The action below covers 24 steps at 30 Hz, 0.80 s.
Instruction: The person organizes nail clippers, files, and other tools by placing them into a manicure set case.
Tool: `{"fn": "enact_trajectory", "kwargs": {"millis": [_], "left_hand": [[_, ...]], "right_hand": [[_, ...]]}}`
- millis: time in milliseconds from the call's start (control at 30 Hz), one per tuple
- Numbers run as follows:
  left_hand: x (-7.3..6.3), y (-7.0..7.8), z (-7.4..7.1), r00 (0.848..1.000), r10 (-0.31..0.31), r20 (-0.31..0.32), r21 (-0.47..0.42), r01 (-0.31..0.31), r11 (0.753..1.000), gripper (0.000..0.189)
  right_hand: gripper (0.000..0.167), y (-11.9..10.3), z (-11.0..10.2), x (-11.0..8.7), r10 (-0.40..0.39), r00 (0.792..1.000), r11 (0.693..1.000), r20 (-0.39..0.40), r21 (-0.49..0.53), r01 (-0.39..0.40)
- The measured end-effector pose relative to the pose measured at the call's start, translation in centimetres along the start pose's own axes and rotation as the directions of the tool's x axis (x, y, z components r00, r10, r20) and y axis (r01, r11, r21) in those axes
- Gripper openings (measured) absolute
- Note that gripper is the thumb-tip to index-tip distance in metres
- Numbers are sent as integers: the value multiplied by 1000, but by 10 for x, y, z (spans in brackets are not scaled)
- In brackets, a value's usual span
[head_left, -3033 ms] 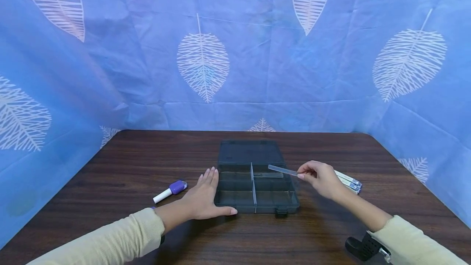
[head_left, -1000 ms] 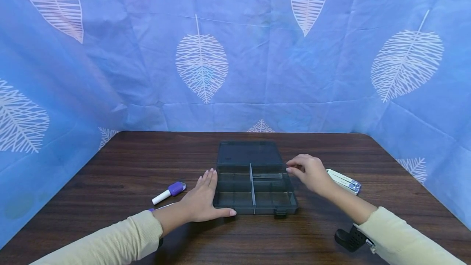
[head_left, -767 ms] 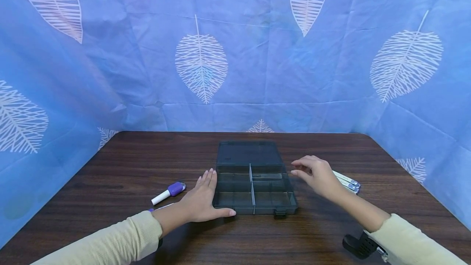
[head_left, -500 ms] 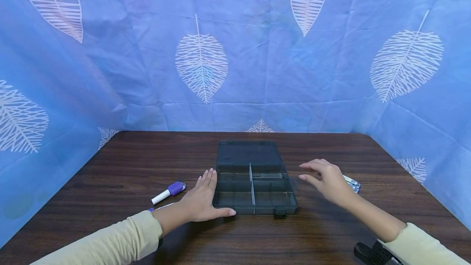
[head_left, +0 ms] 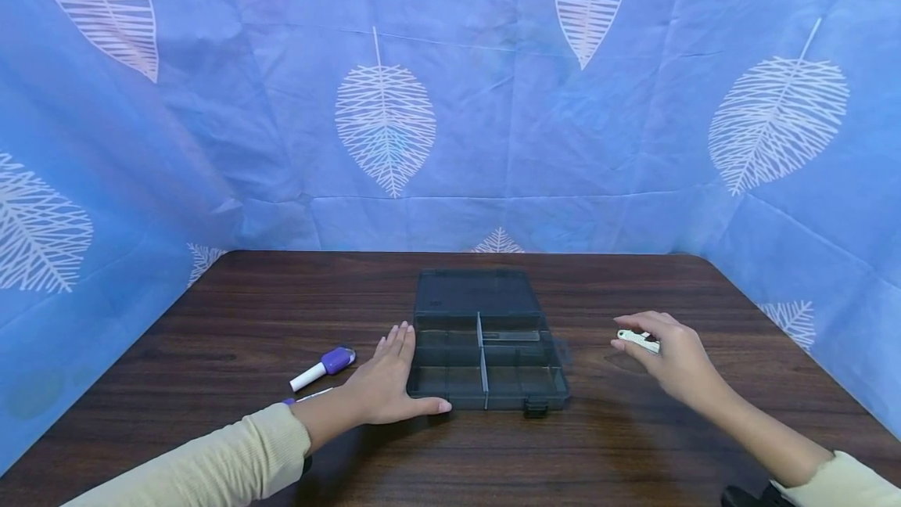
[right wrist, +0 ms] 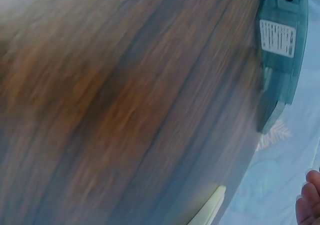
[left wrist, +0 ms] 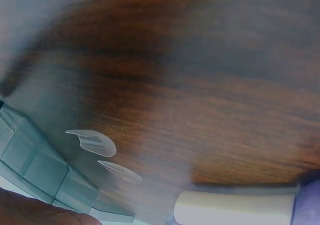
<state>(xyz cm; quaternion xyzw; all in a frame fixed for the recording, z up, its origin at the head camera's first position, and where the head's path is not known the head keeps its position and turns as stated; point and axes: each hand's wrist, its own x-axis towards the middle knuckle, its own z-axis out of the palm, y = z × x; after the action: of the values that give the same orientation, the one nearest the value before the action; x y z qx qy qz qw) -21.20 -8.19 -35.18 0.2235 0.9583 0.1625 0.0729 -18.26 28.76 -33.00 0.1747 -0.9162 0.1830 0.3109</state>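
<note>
My left hand [head_left: 387,386] lies along the left side of a dark see-through compartment box [head_left: 450,400], its fingers straight and the thumb at the front edge. The box lid stands back. Its clear dividers [head_left: 482,350] part the compartments. My right hand [head_left: 672,358] is right of the box, thumb and fingers spread around a slim whitish object [head_left: 637,340] with a hole at its tip; the hand hides the rest of it. In the right wrist view the fingers [right wrist: 311,200] appear apart from that slim pale object [right wrist: 207,212].
A white tube with a purple end [head_left: 324,368] lies left of my left hand; another purple-and-white item [head_left: 310,396] is partly behind that wrist. A faint clear piece [head_left: 563,352] sticks out at the box's right edge. Leaf-patterned cloth [head_left: 450,100] rises behind the table.
My right hand held a clear strip over the box, brought it to the box's right side, let go, then moved right to the whitish objects. The left hand has stayed put.
</note>
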Motion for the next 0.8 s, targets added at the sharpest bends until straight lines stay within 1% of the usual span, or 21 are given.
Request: {"fn": "enact_trajectory", "kwargs": {"millis": [267, 533, 667, 800], "left_hand": [[0, -2, 1, 1000, 10, -4, -10, -10, 1000, 114], [0, 0, 0, 1000, 12, -2, -8, -12, 1000, 114], [0, 0, 0, 1000, 13, -2, -10, -13, 1000, 114], [-1, -1, 1, 1000, 9, -2, -9, -9, 1000, 114]], "right_hand": [[28, 24, -6, -7, 97, 995, 995, -5, -7, -97], [24, 51, -9, -18, 152, 988, 987, -37, -36, -154], [21, 61, -12, -23, 220, 975, 974, 2, -52, -220], [22, 66, -14, -27, 290, 954, 955, 77, -82, -284]]}}
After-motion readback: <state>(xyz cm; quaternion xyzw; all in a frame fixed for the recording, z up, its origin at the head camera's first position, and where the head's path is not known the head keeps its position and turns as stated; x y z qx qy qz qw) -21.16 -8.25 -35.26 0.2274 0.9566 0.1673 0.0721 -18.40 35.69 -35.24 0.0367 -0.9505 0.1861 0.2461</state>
